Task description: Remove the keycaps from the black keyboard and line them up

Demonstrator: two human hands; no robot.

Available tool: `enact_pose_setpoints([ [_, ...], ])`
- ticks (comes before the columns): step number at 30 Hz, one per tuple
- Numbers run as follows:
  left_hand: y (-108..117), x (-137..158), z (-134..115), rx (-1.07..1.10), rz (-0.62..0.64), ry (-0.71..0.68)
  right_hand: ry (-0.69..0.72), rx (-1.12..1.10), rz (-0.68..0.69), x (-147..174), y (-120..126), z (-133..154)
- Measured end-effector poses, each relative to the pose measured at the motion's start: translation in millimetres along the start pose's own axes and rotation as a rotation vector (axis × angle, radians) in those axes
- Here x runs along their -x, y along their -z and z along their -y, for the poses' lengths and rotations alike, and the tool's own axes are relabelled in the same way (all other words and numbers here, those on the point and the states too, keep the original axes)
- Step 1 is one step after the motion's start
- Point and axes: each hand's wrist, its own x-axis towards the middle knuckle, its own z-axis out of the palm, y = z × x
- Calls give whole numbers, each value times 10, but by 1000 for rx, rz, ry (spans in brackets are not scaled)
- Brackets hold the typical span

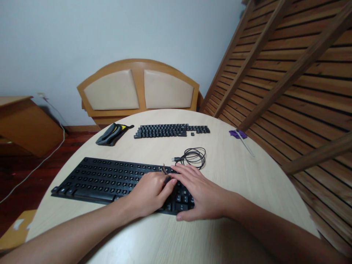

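Coiled USB cable (187, 157) just behind, keyboard (110, 178) right under both hands: left hand (151, 190) pinching a keycap puller (167, 179), right hand (202, 189) splayed.

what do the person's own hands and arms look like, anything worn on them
The left hand and right hand are bare human hands, with no gloves, rings or watch visible. The left forearm and right forearm are bare too: no sleeves, cables or clear markings show in this view.
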Motion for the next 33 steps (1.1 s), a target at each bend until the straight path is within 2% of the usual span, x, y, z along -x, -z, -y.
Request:
enact_pose_setpoints([
  [5, 33, -14, 12, 96, 16, 39, 5, -4, -8, 6, -13, -15],
  [11, 36, -37, 60, 220, 44, 17, 20, -14, -44, 42, 74, 17],
  [16, 64, -43, 84, 265, 80, 62, 110, -11, -30, 33, 107, 33],
  [22, 119, -55, 177, 216, 131, -47, 130, -41, -47, 8, 89, 6],
  [29, 84, -101, 237, 350, 82, -92, 155, -92, -76, -27, 93, -43],
  [33, 83, -102, 219, 337, 61, -101, 133, -140, -49, -90, 166, -30],
])
